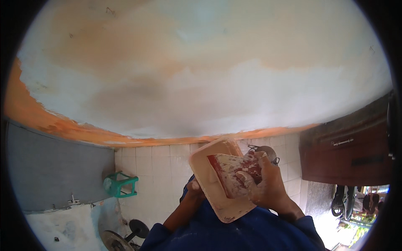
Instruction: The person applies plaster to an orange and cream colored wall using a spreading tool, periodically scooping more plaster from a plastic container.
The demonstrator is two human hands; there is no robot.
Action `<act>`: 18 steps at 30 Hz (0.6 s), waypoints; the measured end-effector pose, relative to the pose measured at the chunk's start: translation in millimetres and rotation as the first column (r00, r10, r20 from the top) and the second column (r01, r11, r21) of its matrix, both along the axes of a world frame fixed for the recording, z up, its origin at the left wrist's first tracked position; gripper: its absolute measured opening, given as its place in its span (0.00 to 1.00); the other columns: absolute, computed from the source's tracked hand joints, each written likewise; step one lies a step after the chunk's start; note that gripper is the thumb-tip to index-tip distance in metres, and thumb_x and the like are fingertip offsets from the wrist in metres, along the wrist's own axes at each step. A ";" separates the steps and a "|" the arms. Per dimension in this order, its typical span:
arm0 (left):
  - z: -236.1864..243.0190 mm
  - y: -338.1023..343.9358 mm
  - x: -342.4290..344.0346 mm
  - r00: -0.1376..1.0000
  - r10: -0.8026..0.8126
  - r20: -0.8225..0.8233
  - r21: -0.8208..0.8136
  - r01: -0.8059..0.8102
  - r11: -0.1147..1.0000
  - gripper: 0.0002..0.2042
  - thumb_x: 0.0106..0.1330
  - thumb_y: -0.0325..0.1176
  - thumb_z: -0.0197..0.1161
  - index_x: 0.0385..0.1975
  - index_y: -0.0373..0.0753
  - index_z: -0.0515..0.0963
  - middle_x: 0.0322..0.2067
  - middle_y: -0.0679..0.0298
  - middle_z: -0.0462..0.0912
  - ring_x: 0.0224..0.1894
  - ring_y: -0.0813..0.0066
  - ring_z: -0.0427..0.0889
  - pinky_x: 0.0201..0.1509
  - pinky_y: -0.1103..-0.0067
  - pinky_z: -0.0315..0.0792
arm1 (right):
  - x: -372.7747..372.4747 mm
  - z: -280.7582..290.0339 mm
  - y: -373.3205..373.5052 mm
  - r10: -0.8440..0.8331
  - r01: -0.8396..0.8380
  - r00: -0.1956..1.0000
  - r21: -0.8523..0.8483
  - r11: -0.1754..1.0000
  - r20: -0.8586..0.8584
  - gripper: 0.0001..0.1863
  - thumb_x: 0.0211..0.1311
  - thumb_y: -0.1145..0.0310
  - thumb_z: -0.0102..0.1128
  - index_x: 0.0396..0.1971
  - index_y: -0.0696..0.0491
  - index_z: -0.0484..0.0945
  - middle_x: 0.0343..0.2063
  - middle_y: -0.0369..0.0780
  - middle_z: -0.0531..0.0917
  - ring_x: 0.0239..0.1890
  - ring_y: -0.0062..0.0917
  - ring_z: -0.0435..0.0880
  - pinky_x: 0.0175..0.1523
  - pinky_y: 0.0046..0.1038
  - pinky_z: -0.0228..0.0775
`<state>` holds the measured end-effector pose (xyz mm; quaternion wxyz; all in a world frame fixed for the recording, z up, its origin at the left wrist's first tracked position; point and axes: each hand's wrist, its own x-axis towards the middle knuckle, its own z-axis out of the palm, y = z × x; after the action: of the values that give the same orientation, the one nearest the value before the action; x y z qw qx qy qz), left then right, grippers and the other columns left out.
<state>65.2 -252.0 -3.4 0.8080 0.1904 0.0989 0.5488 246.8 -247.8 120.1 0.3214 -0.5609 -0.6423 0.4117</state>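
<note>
A patchy white wall point(209, 92), edged orange, met pale floor tiles point(155, 167), where a green stool point(124, 182) stood

We observe a dark blue shirt point(238, 236) with a few pale specks at the front. We note sleeves point(310, 228) ending above bare forearms point(180, 213), and pale, dusty smears on the right hand point(268, 180).

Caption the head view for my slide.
Left grip supports a tan tray, right grip holds a smeared red scraper over it, patchy wall ahead.
</note>
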 end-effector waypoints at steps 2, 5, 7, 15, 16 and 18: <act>-2.0 -2.3 1.0 1.000 -0.014 -0.012 -0.023 0.014 1.000 0.47 0.42 0.55 0.65 0.61 0.37 0.52 0.55 0.56 0.65 0.57 0.63 0.66 0.59 0.68 0.64 | 2.0 -13.4 -5.4 0.030 -0.032 0.997 0.022 0.999 0.072 0.23 0.50 0.79 0.57 0.46 0.68 0.61 0.29 0.52 0.79 0.32 0.39 0.82 0.34 0.31 0.73; -3.8 -5.5 1.3 1.000 -0.015 -0.027 -0.052 0.013 0.999 0.47 0.42 0.53 0.66 0.61 0.37 0.52 0.55 0.56 0.64 0.57 0.63 0.66 0.59 0.68 0.64 | 2.1 -23.9 -10.6 0.014 -0.020 0.999 0.123 0.992 0.053 0.25 0.50 0.77 0.54 0.48 0.68 0.59 0.27 0.55 0.78 0.27 0.49 0.79 0.29 0.38 0.73; -4.1 -3.5 2.9 1.000 -0.016 -0.023 -0.082 0.014 0.997 0.47 0.42 0.52 0.66 0.61 0.37 0.52 0.55 0.56 0.64 0.57 0.63 0.67 0.59 0.68 0.64 | -0.4 -24.4 -13.1 -0.016 0.008 0.999 0.174 0.985 0.046 0.25 0.50 0.76 0.53 0.48 0.68 0.59 0.26 0.55 0.78 0.24 0.49 0.79 0.27 0.40 0.72; -18.0 -7.9 -3.7 0.997 -0.059 -0.039 -0.068 0.057 0.996 0.47 0.41 0.46 0.69 0.61 0.36 0.51 0.55 0.55 0.64 0.56 0.64 0.67 0.58 0.67 0.65 | -1.0 -8.1 -20.8 0.064 -0.054 0.950 -0.040 0.998 0.306 0.24 0.51 0.80 0.56 0.48 0.70 0.60 0.27 0.53 0.80 0.30 0.41 0.83 0.31 0.30 0.75; -19.2 -10.7 -6.2 0.997 -0.057 -0.046 -0.051 0.054 0.997 0.47 0.41 0.46 0.70 0.61 0.36 0.51 0.56 0.55 0.64 0.56 0.64 0.67 0.58 0.67 0.65 | -1.1 -4.9 -18.1 0.126 -0.096 0.940 -0.108 0.990 0.318 0.24 0.51 0.80 0.56 0.47 0.70 0.61 0.27 0.53 0.80 0.30 0.41 0.83 0.31 0.30 0.75; -20.0 -17.4 -9.5 0.998 -0.047 -0.046 -0.036 0.046 0.998 0.47 0.41 0.44 0.71 0.61 0.36 0.51 0.56 0.54 0.64 0.56 0.64 0.67 0.58 0.67 0.65 | 1.0 -2.9 -18.1 0.094 -0.082 0.976 -0.066 0.994 0.194 0.24 0.50 0.79 0.58 0.47 0.69 0.62 0.28 0.52 0.80 0.30 0.39 0.83 0.33 0.29 0.75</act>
<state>55.7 -269.4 -23.4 0.8212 0.1911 0.1229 0.5235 247.8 -265.9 117.3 0.2214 -0.5790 -0.6830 0.3863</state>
